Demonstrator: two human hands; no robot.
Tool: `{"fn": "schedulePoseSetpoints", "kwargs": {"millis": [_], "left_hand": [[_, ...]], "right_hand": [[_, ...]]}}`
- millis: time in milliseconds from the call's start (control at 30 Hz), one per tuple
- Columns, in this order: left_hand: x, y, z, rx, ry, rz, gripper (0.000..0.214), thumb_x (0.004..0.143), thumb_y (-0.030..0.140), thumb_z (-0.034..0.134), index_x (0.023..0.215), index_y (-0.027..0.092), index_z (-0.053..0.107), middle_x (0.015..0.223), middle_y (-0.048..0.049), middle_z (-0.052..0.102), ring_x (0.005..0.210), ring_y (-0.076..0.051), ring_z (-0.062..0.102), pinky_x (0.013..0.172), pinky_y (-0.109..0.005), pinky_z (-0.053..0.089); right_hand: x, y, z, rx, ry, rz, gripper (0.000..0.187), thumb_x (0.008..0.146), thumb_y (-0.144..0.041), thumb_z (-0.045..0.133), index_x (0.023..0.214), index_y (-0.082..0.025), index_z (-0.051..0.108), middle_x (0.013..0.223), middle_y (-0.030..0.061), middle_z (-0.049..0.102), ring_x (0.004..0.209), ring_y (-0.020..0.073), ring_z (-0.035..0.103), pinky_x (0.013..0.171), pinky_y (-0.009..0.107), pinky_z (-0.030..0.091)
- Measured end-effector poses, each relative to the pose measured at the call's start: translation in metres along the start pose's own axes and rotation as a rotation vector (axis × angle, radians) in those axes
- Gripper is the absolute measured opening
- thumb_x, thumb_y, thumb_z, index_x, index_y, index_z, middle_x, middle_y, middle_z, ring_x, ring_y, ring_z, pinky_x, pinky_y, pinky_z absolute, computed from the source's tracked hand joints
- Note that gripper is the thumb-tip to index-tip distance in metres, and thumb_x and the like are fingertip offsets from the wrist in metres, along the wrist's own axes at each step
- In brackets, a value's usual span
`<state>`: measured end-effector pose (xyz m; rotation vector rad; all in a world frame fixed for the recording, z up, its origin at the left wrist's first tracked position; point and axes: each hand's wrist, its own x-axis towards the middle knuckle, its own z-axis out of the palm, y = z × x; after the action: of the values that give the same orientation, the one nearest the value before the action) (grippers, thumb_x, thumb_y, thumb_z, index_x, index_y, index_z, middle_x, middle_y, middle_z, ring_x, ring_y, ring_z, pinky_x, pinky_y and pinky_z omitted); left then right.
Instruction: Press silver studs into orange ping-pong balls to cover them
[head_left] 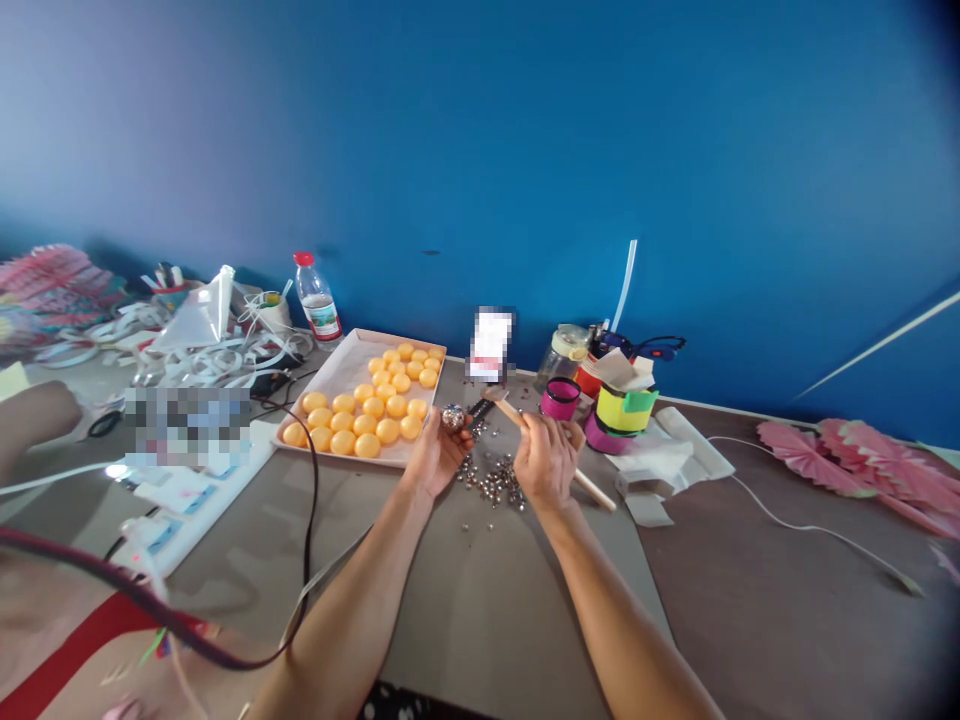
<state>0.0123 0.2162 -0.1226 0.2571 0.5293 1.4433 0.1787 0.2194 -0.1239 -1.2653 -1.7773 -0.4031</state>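
My left hand [437,455] is closed around a small shiny silver ball [452,417] that looks studded with beads. A dark strip-like piece [480,408] extends from beside the ball toward my right; I cannot tell whether it is joined to it. My right hand [549,455] grips a long, pale wooden-handled tool [596,490]. Its tip points up and left, close to the dark piece, and the exact kind is unclear. Loose silver beads [495,482] lie scattered on the table between my hands. To the left, a shallow tray [341,362] holds many yellow-orange balls [366,445].
Behind my hands stands a blurred-out phone-like screen [492,345]. A bottle [319,303], tangled white strips and a power strip [225,500] are on the left. On the right are a jar [562,352], tape rolls [559,398] and pink paper [847,460]. A dark cable [311,510] loops near my left forearm.
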Motion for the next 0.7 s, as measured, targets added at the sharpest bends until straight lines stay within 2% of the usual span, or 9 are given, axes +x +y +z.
{"fn": "schedulePoseSetpoints", "kwargs": {"millis": [100, 200, 300, 433, 600, 700], "left_hand": [[0.0, 0.001, 0.002, -0.023, 0.016, 0.011, 0.036, 0.085, 0.048, 0.057, 0.076, 0.013, 0.06, 0.071, -0.0067, 0.064, 0.055, -0.011, 0.054, 0.053, -0.022, 0.047], [-0.002, 0.001, 0.005, -0.036, 0.036, 0.01, 0.039, 0.085, 0.05, 0.055, 0.072, 0.013, 0.059, 0.064, -0.0047, 0.06, 0.052, -0.01, 0.052, 0.051, -0.022, 0.045], [-0.002, 0.001, 0.006, -0.033, 0.054, -0.012, 0.041, 0.085, 0.053, 0.053, 0.072, 0.014, 0.058, 0.062, -0.0044, 0.059, 0.05, -0.01, 0.05, 0.049, -0.022, 0.043], [-0.001, 0.0, 0.005, -0.055, 0.044, 0.006, 0.04, 0.087, 0.051, 0.051, 0.073, 0.014, 0.058, 0.064, -0.0054, 0.06, 0.051, -0.011, 0.049, 0.05, -0.023, 0.043], [0.0, 0.002, 0.004, -0.095, 0.06, 0.021, 0.036, 0.087, 0.049, 0.052, 0.078, 0.015, 0.059, 0.06, -0.0015, 0.055, 0.049, -0.01, 0.046, 0.049, -0.022, 0.04], [-0.001, 0.003, 0.005, -0.098, 0.048, 0.039, 0.035, 0.086, 0.049, 0.054, 0.078, 0.015, 0.059, 0.062, -0.0015, 0.055, 0.05, -0.01, 0.045, 0.051, -0.022, 0.041]], "right_hand": [[-0.003, -0.01, -0.004, 0.087, 0.006, -0.093, 0.022, 0.088, -0.013, 0.042, 0.104, -0.017, 0.057, 0.091, 0.0088, 0.068, 0.085, 0.0187, 0.061, 0.094, 0.036, 0.029], [-0.005, -0.016, -0.004, 0.124, -0.046, -0.145, 0.022, 0.088, -0.013, 0.042, 0.104, -0.018, 0.057, 0.092, 0.0076, 0.069, 0.085, 0.0179, 0.062, 0.094, 0.036, 0.029], [-0.005, -0.018, -0.004, 0.125, -0.09, -0.143, 0.022, 0.089, -0.013, 0.041, 0.102, -0.019, 0.058, 0.091, 0.0072, 0.069, 0.083, 0.0178, 0.062, 0.093, 0.036, 0.029], [-0.004, -0.016, -0.005, 0.133, -0.029, -0.105, 0.024, 0.088, -0.013, 0.04, 0.104, -0.018, 0.058, 0.093, 0.0084, 0.069, 0.085, 0.0185, 0.061, 0.093, 0.037, 0.028], [-0.004, -0.02, -0.005, 0.149, -0.146, -0.197, 0.023, 0.088, -0.013, 0.04, 0.102, -0.018, 0.058, 0.088, 0.0067, 0.069, 0.079, 0.0175, 0.061, 0.09, 0.036, 0.029], [-0.004, -0.022, -0.005, 0.142, -0.077, -0.154, 0.024, 0.088, -0.014, 0.04, 0.103, -0.018, 0.058, 0.09, 0.0075, 0.069, 0.082, 0.0179, 0.062, 0.092, 0.037, 0.028]]}}
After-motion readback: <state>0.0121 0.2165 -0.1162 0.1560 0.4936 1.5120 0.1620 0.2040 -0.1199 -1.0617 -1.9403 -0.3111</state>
